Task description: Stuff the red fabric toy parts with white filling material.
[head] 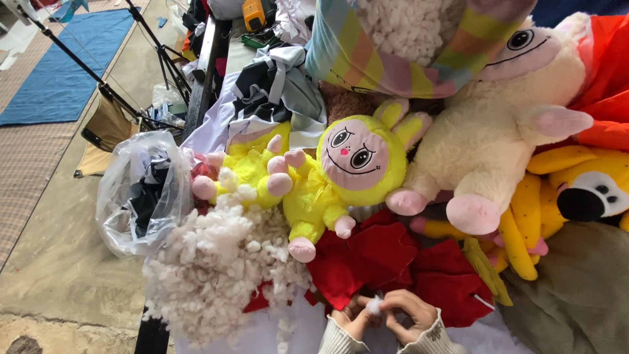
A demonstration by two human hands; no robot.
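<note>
At the bottom edge my left hand (350,319) and my right hand (407,313) meet, both pinching a small tuft of white stuffing (374,305). Both wrists wear cream knit sleeves. Just above the hands lies a heap of red fabric pieces (377,259). A big pile of white stuffing (216,265) sits to the left of my hands. Above it a yellow plush doll with a pink face (341,174) lies on its back, with a second yellow plush body (252,170) beside it.
A cream plush animal with pink feet (491,141), a yellow plush with a black nose (576,190) and a striped bag of stuffing (406,39) crowd the right. A clear plastic bag (141,193) sits left. Tripod legs (98,78) and a blue mat (65,59) are on the floor.
</note>
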